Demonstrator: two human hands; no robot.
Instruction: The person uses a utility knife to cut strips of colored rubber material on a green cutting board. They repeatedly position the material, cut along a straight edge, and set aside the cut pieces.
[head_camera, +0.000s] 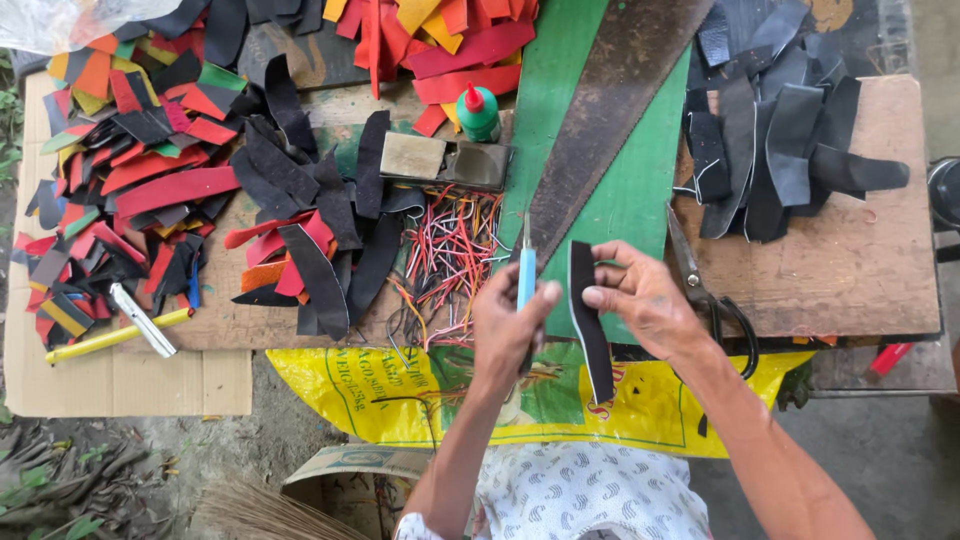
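Your left hand (510, 330) is closed around one blue-handled pointed awl (526, 268), tip up. Your right hand (645, 298) pinches one long black leather strip (588, 315) between thumb and fingertips, above the green board (620, 200). One pair of scissors (700, 285) lies just beside that hand.

The lower shaft of the blue-handled pointed tool (526, 272) is hidden inside the closed left hand (510, 330). The right hand (640, 300) covers part of the upper edge of the long black leather strip (588, 320) it pinches. The metal scissors (705, 295) lie partly behind the right wrist, one loop out of sight. The heap of red, orange and black leather offcuts (440, 40) is cut off by the top edge; the clear plastic bag (60, 20) by the corner. The red object (888, 358) under the wooden board is too hidden to identify
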